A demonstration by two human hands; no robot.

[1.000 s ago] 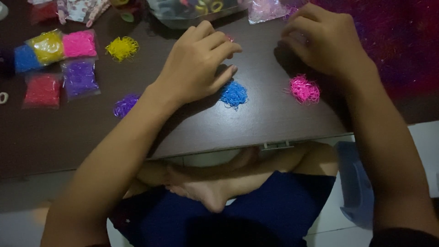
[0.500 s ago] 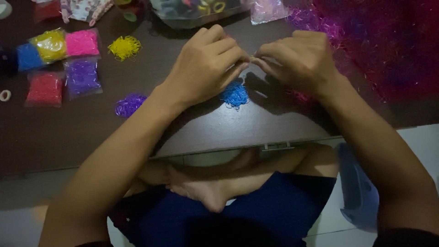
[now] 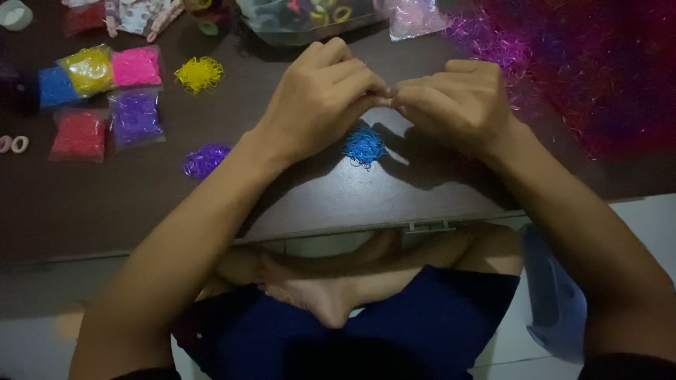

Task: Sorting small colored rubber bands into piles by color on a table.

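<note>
Left hand and right hand fingertips pinched together above blue band pile, pinched item too small to discern.

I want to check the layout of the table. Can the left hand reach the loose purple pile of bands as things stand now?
Probably yes. The purple pile lies on the table just beside the left forearm, with nothing between. The left hand is pinched against the right hand, so it would need to let go first.

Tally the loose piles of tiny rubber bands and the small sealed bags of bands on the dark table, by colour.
Loose piles:
yellow pile: 1
purple pile: 1
blue pile: 1
Sealed bags:
blue bag: 1
yellow bag: 1
pink bag: 1
red bag: 1
purple bag: 1
Total: 8
</note>
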